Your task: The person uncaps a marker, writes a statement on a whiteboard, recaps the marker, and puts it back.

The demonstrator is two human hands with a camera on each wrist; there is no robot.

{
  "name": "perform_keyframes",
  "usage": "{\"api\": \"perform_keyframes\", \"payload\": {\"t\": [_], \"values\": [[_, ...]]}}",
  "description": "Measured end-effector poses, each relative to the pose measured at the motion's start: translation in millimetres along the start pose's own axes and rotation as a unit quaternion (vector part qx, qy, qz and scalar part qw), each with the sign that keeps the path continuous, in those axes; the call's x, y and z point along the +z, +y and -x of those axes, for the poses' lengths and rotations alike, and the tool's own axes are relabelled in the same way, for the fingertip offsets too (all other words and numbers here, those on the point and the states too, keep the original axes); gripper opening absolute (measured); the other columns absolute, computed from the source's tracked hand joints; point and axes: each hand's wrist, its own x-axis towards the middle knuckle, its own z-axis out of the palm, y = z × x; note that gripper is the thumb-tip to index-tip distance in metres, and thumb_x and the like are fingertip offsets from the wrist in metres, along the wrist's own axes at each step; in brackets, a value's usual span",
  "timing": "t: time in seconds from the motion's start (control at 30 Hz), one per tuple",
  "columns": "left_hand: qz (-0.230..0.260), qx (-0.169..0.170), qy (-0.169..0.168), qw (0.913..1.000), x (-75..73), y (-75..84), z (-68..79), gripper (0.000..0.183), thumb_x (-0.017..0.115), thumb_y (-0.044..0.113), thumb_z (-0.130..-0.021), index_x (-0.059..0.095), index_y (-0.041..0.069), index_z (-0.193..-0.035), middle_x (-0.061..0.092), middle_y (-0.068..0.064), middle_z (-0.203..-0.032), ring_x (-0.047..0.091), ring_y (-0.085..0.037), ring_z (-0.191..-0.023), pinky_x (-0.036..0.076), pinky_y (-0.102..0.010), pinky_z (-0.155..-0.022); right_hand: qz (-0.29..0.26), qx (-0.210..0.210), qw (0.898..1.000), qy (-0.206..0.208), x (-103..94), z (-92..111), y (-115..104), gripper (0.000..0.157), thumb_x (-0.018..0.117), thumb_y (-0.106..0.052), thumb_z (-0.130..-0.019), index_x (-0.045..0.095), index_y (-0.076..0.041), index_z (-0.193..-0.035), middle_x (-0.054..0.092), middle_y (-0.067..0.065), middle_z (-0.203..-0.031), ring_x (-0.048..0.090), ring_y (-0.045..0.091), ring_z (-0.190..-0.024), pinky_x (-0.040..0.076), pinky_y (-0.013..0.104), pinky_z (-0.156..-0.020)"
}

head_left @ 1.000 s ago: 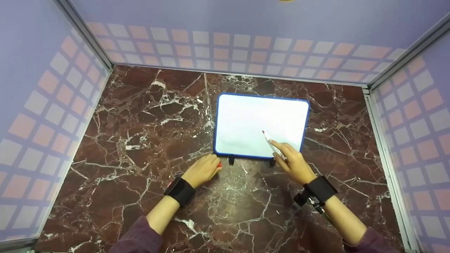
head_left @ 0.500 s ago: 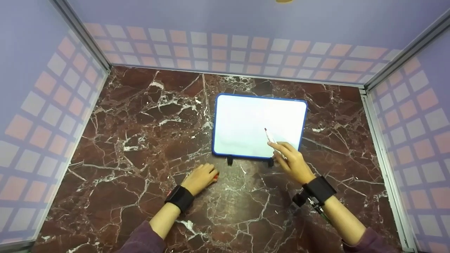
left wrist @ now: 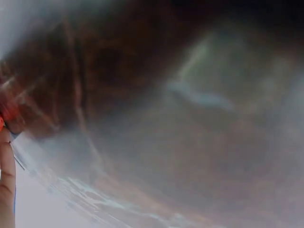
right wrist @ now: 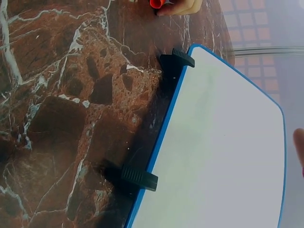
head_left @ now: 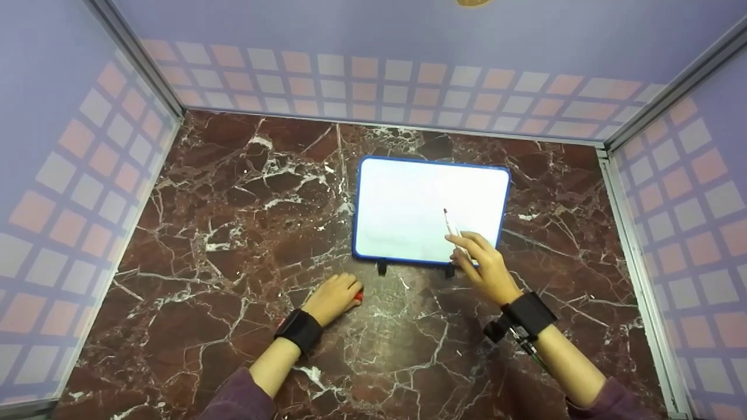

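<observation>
In the head view, my right hand (head_left: 490, 271) pinches a slim white marker (head_left: 450, 224) whose red tip points up over the whiteboard (head_left: 402, 210). The blue-framed board carries no visible marks. Below its lower left corner, my left hand (head_left: 331, 300) holds a red marker cap (head_left: 358, 296) close over the table. From the right wrist, the cap (right wrist: 156, 3) shows its hollow end at the top edge, beside the left fingers (right wrist: 183, 7). Only one right fingertip (right wrist: 299, 145) enters that view. A left finger (left wrist: 7, 166) and a bit of red appear at the left wrist view's edge.
Two black feet (head_left: 382, 267) (right wrist: 140, 178) grip the board's near edge. Dark red marbled tabletop (head_left: 233, 262) lies around it. Lilac panels with pink and white squares (head_left: 365, 65) enclose the back and sides, joined by metal rails (head_left: 642, 280).
My left hand has drawn back toward me from the board's lower left corner, still holding the cap. The marker's tip has shifted slightly up and to the right over the board.
</observation>
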Motion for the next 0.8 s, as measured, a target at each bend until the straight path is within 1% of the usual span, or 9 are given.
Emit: {"api": "perform_keyframes", "payload": {"t": [0.13,0.23,0.3,0.37,0.5,0.6,0.67,0.73,0.8], "values": [[0.007,-0.005,-0.008,0.9999,-3.7,0.2,-0.5,0.031,0.062,0.037,-0.082,0.059,0.009,-0.095,0.057,-0.003,-0.089,0.053,-0.018,-0.082,0.046,-0.032,-0.076,-0.013,0.001,1.0,0.011,1.2,-3.3,-1.8,0.038,0.06,0.013,-0.079,0.061,-0.001,-0.114,0.059,0.017,-0.103,0.066,0.021,-0.072,0.053,0.008,-0.072],[0.011,-0.007,-0.008,0.9999,-6.3,-1.4,-1.1,0.033,0.061,0.039,-0.083,0.059,0.009,-0.095,0.056,-0.003,-0.087,0.052,-0.018,-0.08,0.046,-0.032,-0.075,-0.017,0.007,1.0,0.022,2.2,-6.7,-4.5,0.037,0.061,0.012,-0.078,0.061,0.0,-0.113,0.06,0.017,-0.101,0.066,0.022,-0.071,0.053,0.008,-0.069],[0.013,-0.009,-0.002,0.9999,-9.1,-3.7,-2.3,0.033,0.06,0.039,-0.084,0.059,0.008,-0.095,0.057,-0.003,-0.086,0.052,-0.018,-0.08,0.047,-0.032,-0.075,-0.02,0.014,0.999,0.027,2.9,-8.6,-5.6,0.036,0.061,0.012,-0.078,0.061,0.001,-0.112,0.06,0.017,-0.101,0.066,0.02,-0.07,0.053,0.009,-0.065],[0.021,-0.015,0.008,0.9996,-13.3,-6.7,-4.6,0.032,0.06,0.038,-0.084,0.059,0.007,-0.095,0.058,-0.004,-0.087,0.054,-0.019,-0.082,0.048,-0.032,-0.077,-0.024,0.026,0.999,0.03,3.1,-10.8,-7.2,0.034,0.059,0.01,-0.081,0.061,0.0,-0.113,0.06,0.016,-0.102,0.066,0.016,-0.073,0.054,0.01,-0.065],[0.055,-0.048,0.031,0.9969,-24.9,-14.7,-12.0,0.03,0.061,0.033,-0.085,0.061,0.006,-0.098,0.063,-0.007,-0.092,0.058,-0.022,-0.088,0.051,-0.036,-0.083,-0.022,0.034,0.998,0.038,4.5,-15.7,-7.7,0.034,0.05,0.011,-0.085,0.063,-0.003,-0.112,0.061,0.013,-0.099,0.059,0.009,-0.081,0.051,0.012,-0.069],[0.088,-0.082,0.045,0.9917,-34.9,-21.0,-19.7,0.028,0.06,0.031,-0.086,0.062,0.006,-0.099,0.064,-0.008,-0.095,0.06,-0.024,-0.09,0.051,-0.037,-0.084,-0.016,0.026,0.998,0.046,7.4,-21.0,-7.0,0.04,0.045,0.015,-0.082,0.064,-0.005,-0.111,0.061,0.012,-0.095,0.052,0.01,-0.08,0.045,0.015,-0.068],[0.111,-0.104,0.053,0.9869,-41.5,-24.8,-25.4,0.027,0.059,0.03,-0.088,0.062,0.006,-0.1,0.064,-0.009,-0.095,0.06,-0.024,-0.09,0.052,-0.038,-0.083,-0.017,0.021,0.998,0.049,10.3,-25.0,-7.1,0.044,0.045,0.019,-0.079,0.064,-0.004,-0.111,0.06,0.012,-0.093,0.051,0.011,-0.08,0.044,0.016,-0.069],[0.138,-0.123,0.064,0.9807,-47.4,-28.1,-31.7,0.026,0.058,0.028,-0.088,0.062,0.006,-0.101,0.064,-0.009,-0.096,0.059,-0.025,-0.089,0.052,-0.037,-0.082,-0.021,0.025,0.998,0.056,13.6,-29.7,-8.1,0.045,0.049,0.021,-0.076,0.064,-0.004,-0.11,0.059,0.011,-0.092,0.053,0.011,-0.082,0.047,0.016,-0.071],[0.163,-0.145,0.069,0.9734,-52.5,-30.8,-38.1,0.025,0.057,0.027,-0.089,0.061,0.005,-0.102,0.064,-0.01,-0.097,0.059,-0.025,-0.09,0.052,-0.038,-0.082,-0.026,0.038,0.997,0.064,16.9,-34.5,-8.9,0.041,0.058,0.017,-0.075,0.065,-0.005,-0.11,0.058,0.011,-0.09,0.053,0.008,-0.084,0.051,0.018,-0.073]]}}
